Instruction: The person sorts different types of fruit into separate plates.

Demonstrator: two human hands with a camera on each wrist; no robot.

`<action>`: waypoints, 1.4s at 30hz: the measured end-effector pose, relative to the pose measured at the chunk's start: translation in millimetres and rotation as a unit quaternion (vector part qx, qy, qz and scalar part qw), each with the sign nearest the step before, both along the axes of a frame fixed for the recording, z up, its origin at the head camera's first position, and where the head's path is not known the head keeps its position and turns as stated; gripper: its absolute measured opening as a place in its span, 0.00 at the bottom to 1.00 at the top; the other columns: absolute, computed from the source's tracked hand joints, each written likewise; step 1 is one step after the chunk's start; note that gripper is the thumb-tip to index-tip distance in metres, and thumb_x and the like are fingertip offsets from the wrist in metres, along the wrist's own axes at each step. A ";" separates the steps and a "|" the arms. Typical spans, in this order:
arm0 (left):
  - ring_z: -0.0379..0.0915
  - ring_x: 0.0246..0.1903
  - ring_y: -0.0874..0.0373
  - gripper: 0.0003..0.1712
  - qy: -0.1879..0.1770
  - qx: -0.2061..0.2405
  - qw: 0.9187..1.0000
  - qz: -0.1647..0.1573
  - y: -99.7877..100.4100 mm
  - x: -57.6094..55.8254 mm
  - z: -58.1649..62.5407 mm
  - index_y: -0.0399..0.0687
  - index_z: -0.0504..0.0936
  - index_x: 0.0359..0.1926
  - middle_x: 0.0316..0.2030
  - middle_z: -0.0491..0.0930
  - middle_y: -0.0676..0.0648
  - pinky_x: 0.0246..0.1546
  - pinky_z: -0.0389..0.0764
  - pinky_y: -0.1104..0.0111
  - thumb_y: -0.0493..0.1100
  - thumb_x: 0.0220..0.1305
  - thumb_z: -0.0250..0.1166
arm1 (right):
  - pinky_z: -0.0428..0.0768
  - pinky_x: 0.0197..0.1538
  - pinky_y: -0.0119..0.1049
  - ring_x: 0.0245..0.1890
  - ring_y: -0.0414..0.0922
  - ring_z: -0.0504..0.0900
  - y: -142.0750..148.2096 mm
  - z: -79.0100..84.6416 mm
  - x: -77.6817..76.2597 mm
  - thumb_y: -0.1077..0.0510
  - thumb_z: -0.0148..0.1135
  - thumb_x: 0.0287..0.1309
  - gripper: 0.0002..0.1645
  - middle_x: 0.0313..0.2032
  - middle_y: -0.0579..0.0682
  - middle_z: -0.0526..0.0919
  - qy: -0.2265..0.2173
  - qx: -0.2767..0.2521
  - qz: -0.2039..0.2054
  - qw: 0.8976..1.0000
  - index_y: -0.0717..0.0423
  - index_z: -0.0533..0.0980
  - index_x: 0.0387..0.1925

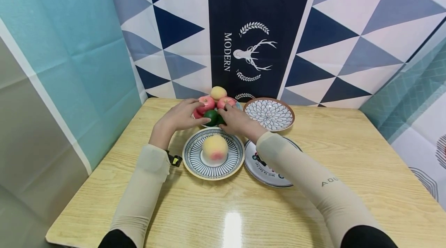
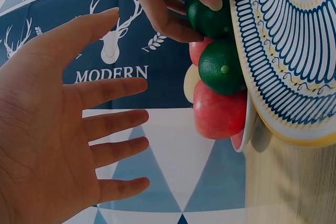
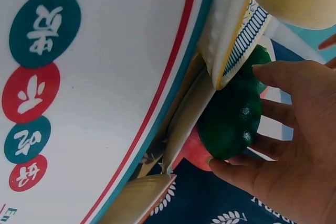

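Observation:
My right hand (image 1: 240,121) curls its fingers and thumb round a green lime (image 3: 228,124) at the front of a fruit bowl. In the left wrist view, its thumb lies against that lime. A second lime (image 2: 223,66) rests beside it, above a red apple (image 2: 219,109). More apples (image 1: 206,103) and a yellow peach (image 1: 218,92) are heaped in the bowl (image 2: 250,129). To the left of the fruit, my left hand (image 1: 182,115) is spread with straight fingers, holding nothing. A large peach (image 1: 215,148) sits on a blue-striped plate (image 1: 189,162) in front of the bowl.
A white plate (image 1: 256,168) with printed figures lies under my right forearm, partly hidden. Behind it stands a brown-rimmed dish (image 1: 269,114) with a petal pattern. The wooden table (image 1: 195,209) meets a patterned cloth wall (image 1: 181,62) at its back edge.

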State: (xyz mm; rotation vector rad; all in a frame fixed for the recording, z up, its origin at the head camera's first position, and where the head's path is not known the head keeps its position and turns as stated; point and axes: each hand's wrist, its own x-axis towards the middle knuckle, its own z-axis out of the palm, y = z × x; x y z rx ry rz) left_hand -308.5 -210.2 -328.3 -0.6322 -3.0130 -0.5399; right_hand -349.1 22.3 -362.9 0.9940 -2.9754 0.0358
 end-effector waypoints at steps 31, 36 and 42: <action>0.58 0.77 0.39 0.52 0.010 -0.011 1.000 0.011 -2.0 -2.0 -4.6 0.48 0.66 0.80 0.78 0.63 0.38 0.74 0.65 0.41 0.75 0.68 0.60 | 0.81 0.58 0.55 0.56 0.60 0.77 3.9 -7.3 -2.2 0.56 0.71 0.67 0.27 0.57 0.62 0.74 0.051 -0.051 0.034 0.997 0.55 0.71 0.62; 0.59 0.76 0.38 0.52 0.018 -0.019 0.999 0.021 -2.1 -0.6 -4.5 0.53 0.62 0.82 0.78 0.63 0.38 0.72 0.65 0.39 0.75 0.68 0.61 | 0.79 0.58 0.54 0.53 0.59 0.77 5.6 -6.1 -1.6 0.57 0.71 0.66 0.25 0.54 0.61 0.74 0.052 -0.074 0.036 0.995 0.55 0.71 0.60; 0.57 0.77 0.37 0.50 0.023 -0.019 0.999 0.020 -4.2 1.3 -3.0 0.53 0.63 0.82 0.78 0.62 0.37 0.73 0.64 0.38 0.72 0.69 0.63 | 0.80 0.57 0.53 0.53 0.56 0.75 6.2 -0.2 0.8 0.56 0.70 0.65 0.25 0.54 0.59 0.73 0.041 -0.090 0.022 0.995 0.53 0.72 0.60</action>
